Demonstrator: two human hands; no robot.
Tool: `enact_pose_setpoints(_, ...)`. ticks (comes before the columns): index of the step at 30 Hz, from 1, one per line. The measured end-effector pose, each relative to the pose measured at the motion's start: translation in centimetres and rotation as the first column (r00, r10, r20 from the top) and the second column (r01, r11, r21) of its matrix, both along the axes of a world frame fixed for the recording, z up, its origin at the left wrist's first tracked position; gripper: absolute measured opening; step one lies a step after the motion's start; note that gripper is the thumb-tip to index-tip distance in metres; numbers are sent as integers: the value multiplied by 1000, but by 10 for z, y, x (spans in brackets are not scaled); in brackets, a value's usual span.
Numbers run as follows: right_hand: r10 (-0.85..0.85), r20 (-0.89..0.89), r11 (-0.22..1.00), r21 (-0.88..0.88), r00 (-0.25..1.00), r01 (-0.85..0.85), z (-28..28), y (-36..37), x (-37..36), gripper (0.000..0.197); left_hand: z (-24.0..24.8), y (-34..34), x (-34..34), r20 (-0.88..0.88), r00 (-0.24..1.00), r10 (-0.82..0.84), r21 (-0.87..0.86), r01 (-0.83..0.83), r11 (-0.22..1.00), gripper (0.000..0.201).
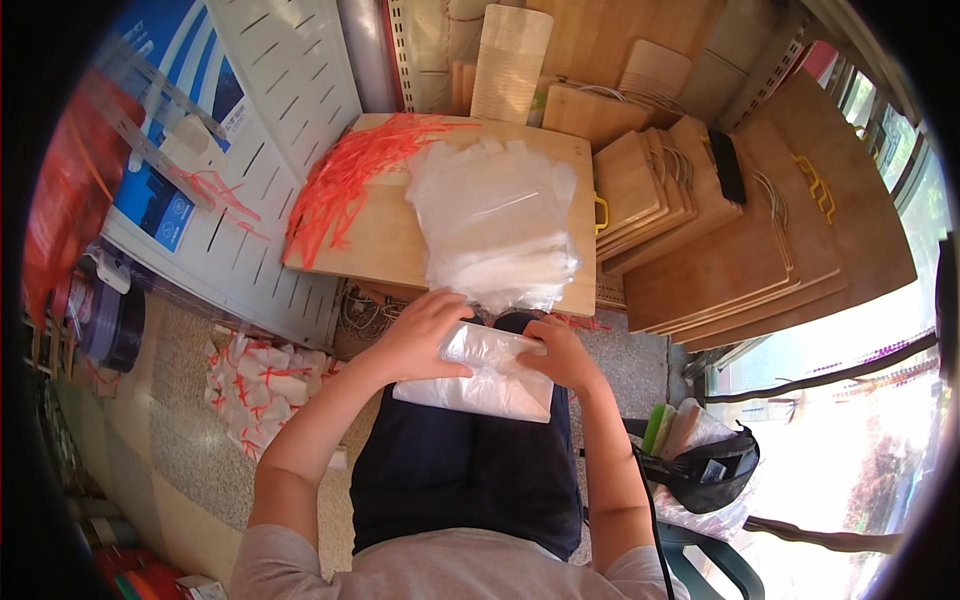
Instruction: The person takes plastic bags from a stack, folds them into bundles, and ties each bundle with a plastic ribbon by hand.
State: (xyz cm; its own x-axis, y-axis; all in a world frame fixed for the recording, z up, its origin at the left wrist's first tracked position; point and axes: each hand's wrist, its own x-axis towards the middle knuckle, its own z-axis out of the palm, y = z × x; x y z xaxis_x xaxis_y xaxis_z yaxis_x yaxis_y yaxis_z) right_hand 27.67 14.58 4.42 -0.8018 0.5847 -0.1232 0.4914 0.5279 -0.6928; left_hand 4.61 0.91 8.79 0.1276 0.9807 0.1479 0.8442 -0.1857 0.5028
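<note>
A folded sheaf of clear plastic (490, 385), probably thin bags, lies across my lap. My left hand (425, 335) is closed on its left side, thumb on top and fingers curling over the far edge. At the opposite side my right hand (565, 355) grips the plastic, with the fingertips partly hidden. Just beyond my hands, a loose stack of clear plastic bags (490, 205) covers the middle of a wooden board (375, 250). Many red plastic strips (350, 180) are heaped on the board's left part.
Left on the floor is a pile of white bundles tied with red strips (265, 385). A white slotted panel (270, 130) stands beside the board. Wooden boards (720, 260) lean at the right, with a black bag (705, 475) and a green chair (715, 560) nearer me.
</note>
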Motion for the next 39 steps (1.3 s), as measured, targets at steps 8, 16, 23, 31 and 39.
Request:
enact_pose_setpoints(8,16,-104,997,71,994,-9,15,-15,2,23,-11,26,15,-332,943,-11,-233,-71,970,65)
enact_pose_setpoints(16,116,-14,852,515,993,-93,12,-35,5,17,11,20,13,-322,940,-109,-157,60,986,46)
enact_pose_setpoints(23,157,-129,733,679,979,-28,-2,-49,7,12,3,4,-11,-288,949,-124,-372,9,928,37)
enact_pose_setpoints(31,220,-139,654,756,966,-40,-3,-57,14,12,-3,-27,-1,-204,976,-81,-57,71,996,27)
enact_pose_setpoints(39,252,-109,606,793,962,-69,-5,-65,15,17,-10,-49,2,-402,914,-51,229,154,961,40)
